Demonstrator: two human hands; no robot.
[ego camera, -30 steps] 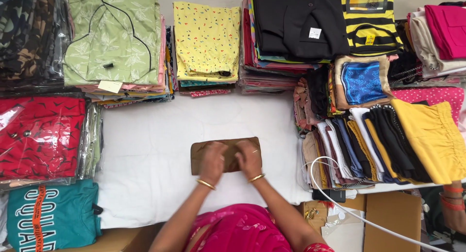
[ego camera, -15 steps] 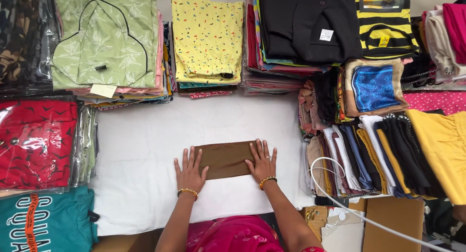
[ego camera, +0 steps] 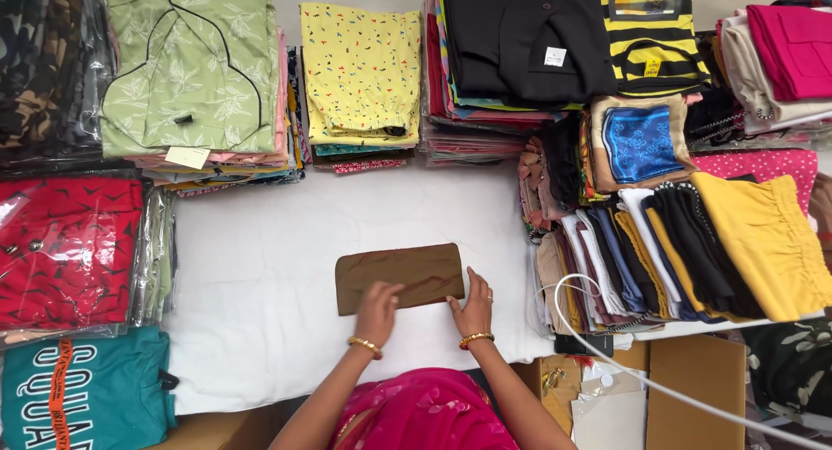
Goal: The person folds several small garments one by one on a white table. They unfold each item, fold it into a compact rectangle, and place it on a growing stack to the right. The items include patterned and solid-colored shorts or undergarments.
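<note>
As hands (ego camera: pixel 425 309) lie flat, brown cloth (ego camera: pixel 399 277)

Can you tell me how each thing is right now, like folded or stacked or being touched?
brown cloth: folded flat on the white table, both hands on its near edge
left hand: open, pressing on the cloth
right hand: open, flat at the cloth's corner
yellow printed stack: folded, piled
green leafy shirt: folded, on top of a pile
red shirt: sealed in clear plastic
</note>
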